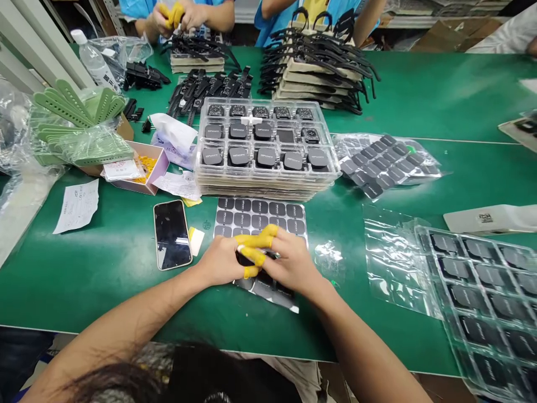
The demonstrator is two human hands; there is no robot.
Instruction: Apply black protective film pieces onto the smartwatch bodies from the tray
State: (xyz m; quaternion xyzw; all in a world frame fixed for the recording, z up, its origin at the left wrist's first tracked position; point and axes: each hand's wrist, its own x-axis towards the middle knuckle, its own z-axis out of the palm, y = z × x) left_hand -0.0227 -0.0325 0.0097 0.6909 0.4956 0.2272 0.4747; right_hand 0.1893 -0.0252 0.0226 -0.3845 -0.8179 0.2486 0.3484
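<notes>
My left hand (pixel 220 260) and my right hand (pixel 291 260) meet over a sheet of black rectangular stickers (pixel 260 215) on the green table (pixel 104 285). Both wear yellow finger cots. Between their fingers is a small dark piece (pixel 248 258), mostly hidden, so I cannot tell exactly what it is. The near end of the sheet lies under my hands and curls slightly at its lower edge. A black smartphone (pixel 172 235) lies face up to the left of my left hand, apart from it.
A stack of transparent trays (pixel 268 187) holding black watches stands ahead. A loaded tray (pixel 478 313) sits at right. Black-strapped stacks, green straps (pixel 71 106) and a pink box (pixel 142 182) lie beyond. Co-workers' hands (pixel 170 17) work across the table.
</notes>
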